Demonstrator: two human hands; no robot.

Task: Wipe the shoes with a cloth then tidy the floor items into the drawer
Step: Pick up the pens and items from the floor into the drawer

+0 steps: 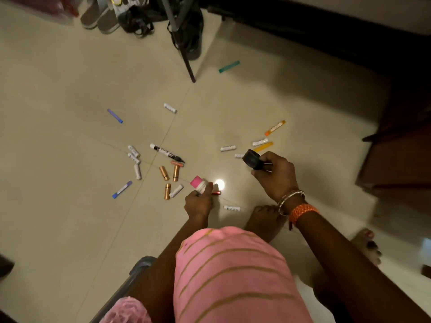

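Low over the floor, left hand (200, 201) fingers around a pink-capped bottle (199, 184), right hand (276, 176) fingers around a black tape roll (251, 159).

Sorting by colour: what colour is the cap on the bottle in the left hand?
Pink, on the bottle, head view.

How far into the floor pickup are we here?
Early in the tidy. In hand: the left hand grips a pink-capped tube; the right hand grips a black roll. Left: most items are on the floor, including the black marker, copper batteries and teal stick. No drawer in view. Shoes stand at the back; wiping can't be judged.
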